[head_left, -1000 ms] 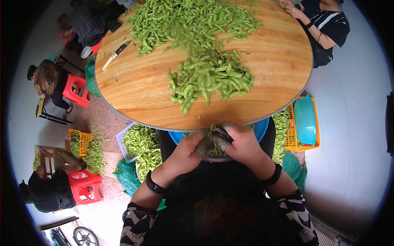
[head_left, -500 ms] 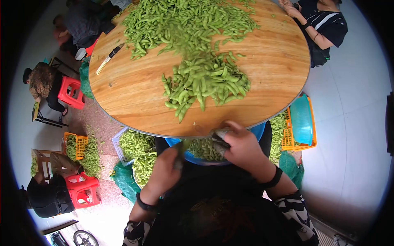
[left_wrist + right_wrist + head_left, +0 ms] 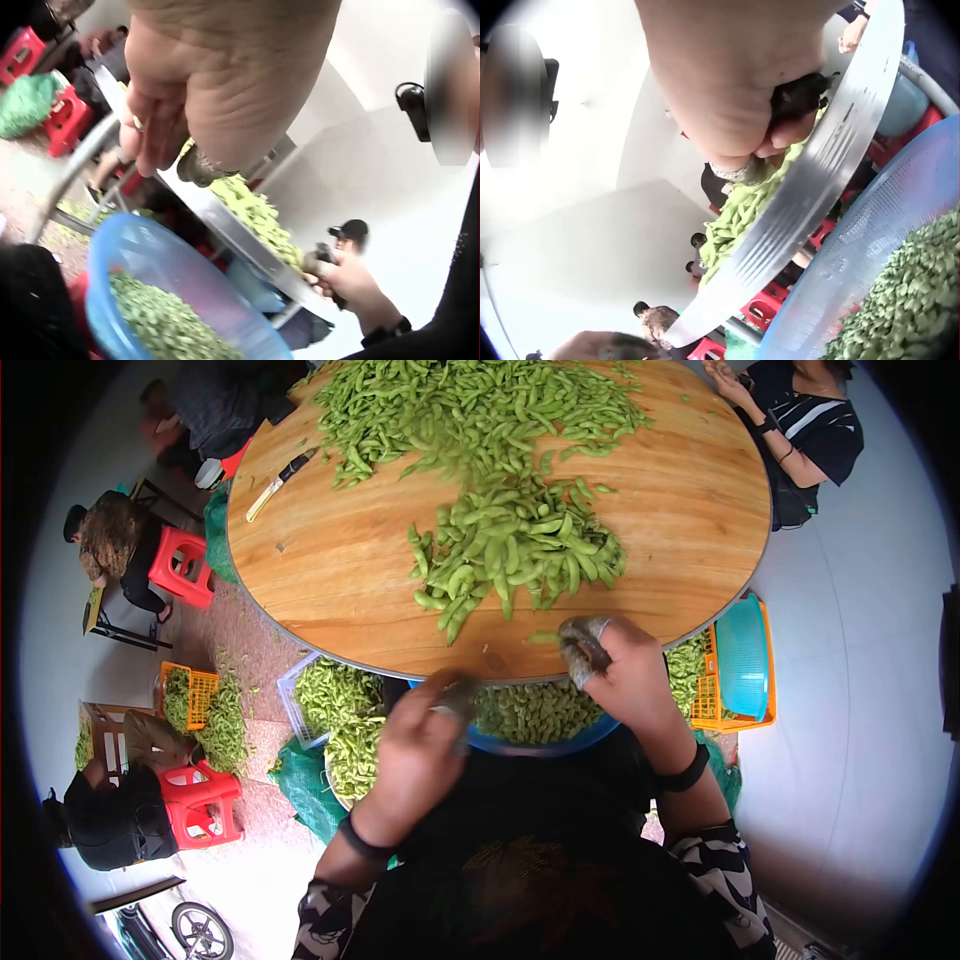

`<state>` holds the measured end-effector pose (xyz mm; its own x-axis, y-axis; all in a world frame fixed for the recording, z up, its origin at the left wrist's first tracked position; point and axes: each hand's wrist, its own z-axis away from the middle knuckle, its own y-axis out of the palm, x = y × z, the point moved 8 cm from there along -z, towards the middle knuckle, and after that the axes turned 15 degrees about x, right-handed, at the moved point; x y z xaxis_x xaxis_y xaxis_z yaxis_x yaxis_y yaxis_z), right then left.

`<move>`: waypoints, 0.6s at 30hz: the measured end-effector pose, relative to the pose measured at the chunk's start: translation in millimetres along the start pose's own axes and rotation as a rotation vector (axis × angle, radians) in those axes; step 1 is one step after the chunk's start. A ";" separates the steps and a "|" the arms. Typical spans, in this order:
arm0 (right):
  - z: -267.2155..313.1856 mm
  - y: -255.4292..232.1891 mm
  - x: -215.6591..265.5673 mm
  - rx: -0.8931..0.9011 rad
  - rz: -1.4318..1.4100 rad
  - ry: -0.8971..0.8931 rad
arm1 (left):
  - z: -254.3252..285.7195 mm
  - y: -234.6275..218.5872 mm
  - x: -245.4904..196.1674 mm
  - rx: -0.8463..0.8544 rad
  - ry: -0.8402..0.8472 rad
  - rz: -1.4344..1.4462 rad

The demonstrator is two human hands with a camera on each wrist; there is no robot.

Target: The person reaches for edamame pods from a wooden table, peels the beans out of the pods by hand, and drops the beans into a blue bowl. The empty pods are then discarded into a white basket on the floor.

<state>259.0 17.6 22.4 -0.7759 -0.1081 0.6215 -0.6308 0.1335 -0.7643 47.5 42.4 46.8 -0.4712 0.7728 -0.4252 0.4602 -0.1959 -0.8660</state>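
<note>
The left hand (image 3: 418, 745), blurred, is above the left rim of a blue basin (image 3: 545, 748) of shelled green beans (image 3: 537, 712). In the left wrist view, its fingers (image 3: 161, 135) bend loosely beside a covered thumb (image 3: 199, 166); a small green bit shows at the fingers, but whether they grip it is unclear. The right hand (image 3: 625, 665) is at the table's near edge, fingers curled, a green pod (image 3: 543, 637) at its tips. Grey and dark coverings wrap its digits in the right wrist view. A pod pile (image 3: 515, 545) lies just beyond.
A knife (image 3: 281, 485) lies on the round wooden table (image 3: 330, 580), left of a larger pod heap (image 3: 450, 410). A teal basket (image 3: 742, 655) stands at the right, a crate of pods (image 3: 290, 695) at the left. Another person (image 3: 805, 435) is at the table's far right; others sit at the left.
The hands, together over the basin a second ago, have separated. The left moved left; the right moved up and right to the table edge, where a pod now shows at its tips.
</note>
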 end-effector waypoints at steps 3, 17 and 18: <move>4.4 -3.1 22.5 0.092 -0.134 -0.052 | -37.7 9.0 -28.6 0.024 0.101 -0.067; 24.5 37.3 23.8 0.391 -0.654 -0.032 | -28.1 62.3 13.3 0.321 -0.164 1.045; 24.6 36.7 24.6 0.389 -0.656 -0.030 | -29.3 57.8 9.2 0.311 -0.067 0.885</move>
<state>216.8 -4.4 5.4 -0.2385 -0.0734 0.9684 -0.9128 -0.3236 -0.2493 91.9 55.9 0.6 -0.0936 0.2314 -0.9683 0.4545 -0.8554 -0.2484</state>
